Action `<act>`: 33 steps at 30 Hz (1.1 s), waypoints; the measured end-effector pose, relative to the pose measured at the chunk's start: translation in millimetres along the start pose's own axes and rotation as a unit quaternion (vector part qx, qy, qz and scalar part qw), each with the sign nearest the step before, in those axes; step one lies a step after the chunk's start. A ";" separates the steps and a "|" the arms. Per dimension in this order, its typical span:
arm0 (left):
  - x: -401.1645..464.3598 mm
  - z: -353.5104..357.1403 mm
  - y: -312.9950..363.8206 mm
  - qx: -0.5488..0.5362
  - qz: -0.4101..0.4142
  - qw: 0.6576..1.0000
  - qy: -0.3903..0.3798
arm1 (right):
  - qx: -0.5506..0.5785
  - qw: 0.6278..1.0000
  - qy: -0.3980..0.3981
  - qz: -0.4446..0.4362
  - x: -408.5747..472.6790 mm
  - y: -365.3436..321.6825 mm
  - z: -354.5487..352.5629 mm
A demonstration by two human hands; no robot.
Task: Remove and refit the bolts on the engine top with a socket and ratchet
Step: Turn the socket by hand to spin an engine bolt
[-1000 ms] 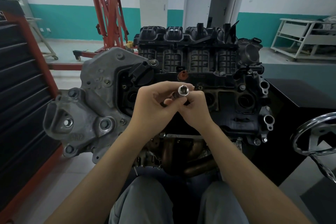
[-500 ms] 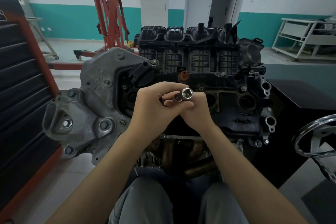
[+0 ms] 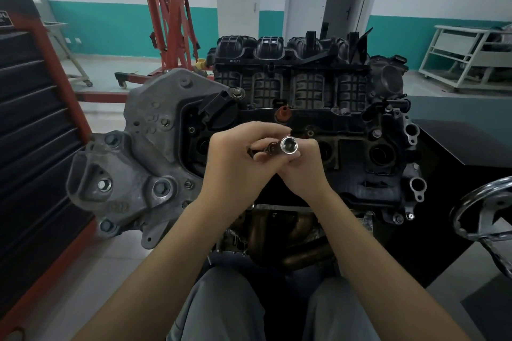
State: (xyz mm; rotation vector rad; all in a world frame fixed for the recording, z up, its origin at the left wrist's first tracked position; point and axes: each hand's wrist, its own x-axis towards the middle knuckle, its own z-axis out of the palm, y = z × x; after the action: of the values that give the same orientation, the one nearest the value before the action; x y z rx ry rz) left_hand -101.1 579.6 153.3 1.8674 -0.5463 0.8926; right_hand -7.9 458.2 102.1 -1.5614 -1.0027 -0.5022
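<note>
Hands meet in the air just in front of the engine [image 3: 318,124], over its near edge. The left hand [image 3: 235,163] has its fingers curled tight around a dark tool that is mostly hidden in the grip; it may be the ratchet, but only a short dark end [image 3: 273,148] shows between the two hands, so that cannot be told for sure. The right hand [image 3: 302,166] pinches the socket [image 3: 289,145] between thumb and curled fingers, narrow, with no gap to spare. The socket is bright chrome, and its open mouth tilts up toward the camera. It sits in line with the dark end and appears to touch it. Both hands press close together at the knuckles.

Behind the hands lies the engine top, with dark round wells to either side of them. A red cap [image 3: 283,113] stands on the engine just beyond the fingers. A grey bracket [image 3: 144,163] juts out at the engine's left end, close to the left wrist. Beyond the engine's far left corner stands a red hoist [image 3: 171,22] on open floor. A black tool chest [image 3: 30,147] rises to the left of the bracket, with a strip of floor between them. A chrome handwheel [image 3: 484,219] sits off the engine's right end, well apart from the right forearm. The person's knees are below the engine's near edge.
</note>
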 end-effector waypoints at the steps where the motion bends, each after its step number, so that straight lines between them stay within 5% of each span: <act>1: 0.2 0.2 0.1 0.010 0.005 1.000 0.020 | -0.002 1.000 0.004 -0.007 0.1 -1.0 0.5; 11: -2.3 -2.3 -2.2 -0.082 -0.027 0.995 -0.055 | -0.001 1.000 -0.006 0.004 1.7 -2.0 0.0; 17: -0.4 1.1 -1.0 0.009 -0.010 1.000 0.026 | 0.003 1.000 0.002 -0.018 0.9 -4.1 1.4; 24: -2.0 -2.1 -3.0 -0.093 -0.042 0.992 -0.071 | -0.005 1.000 -0.004 0.005 0.3 -2.8 0.0; 30: 0.0 2.6 -1.6 0.019 0.019 0.999 0.021 | 0.014 1.000 0.012 -0.008 0.8 -5.9 1.5; 33: -0.5 3.6 -2.3 0.010 0.038 0.999 -0.012 | 0.037 0.999 -0.005 -0.006 0.9 -7.6 0.1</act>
State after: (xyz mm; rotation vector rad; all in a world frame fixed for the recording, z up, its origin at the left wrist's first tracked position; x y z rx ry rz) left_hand -98.7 577.3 150.6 1.8866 -0.6296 0.9305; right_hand -13.6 458.4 107.2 -1.4936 -1.0284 -0.4599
